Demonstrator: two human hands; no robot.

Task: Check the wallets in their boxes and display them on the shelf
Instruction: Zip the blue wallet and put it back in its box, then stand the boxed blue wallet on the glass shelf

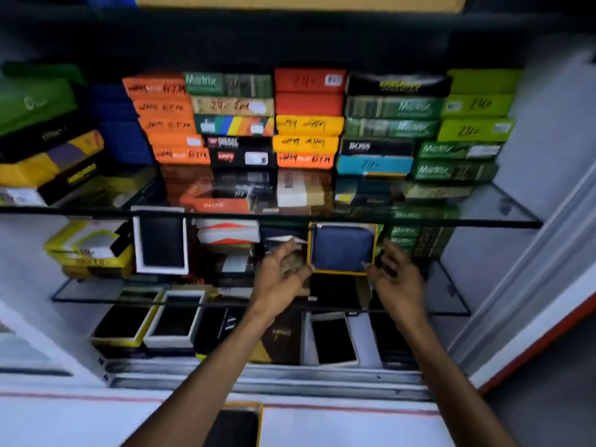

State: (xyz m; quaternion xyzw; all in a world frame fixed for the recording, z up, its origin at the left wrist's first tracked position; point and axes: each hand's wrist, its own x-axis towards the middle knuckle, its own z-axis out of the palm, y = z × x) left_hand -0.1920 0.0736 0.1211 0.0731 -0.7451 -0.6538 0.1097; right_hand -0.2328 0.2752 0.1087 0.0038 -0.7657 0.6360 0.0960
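My open hands, left and right, flank the blue wallet in its yellow box; "Matrix" boxes sit beside it.

Navy wallet – yellow-rimmed box; orange, green boxes abv.

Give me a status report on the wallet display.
Done: an open white box with a dark wallet stands on the middle shelf. In hand: left hand and right hand flank the blue wallet in its yellow box. Left: closed boxes stacked on the top shelf.
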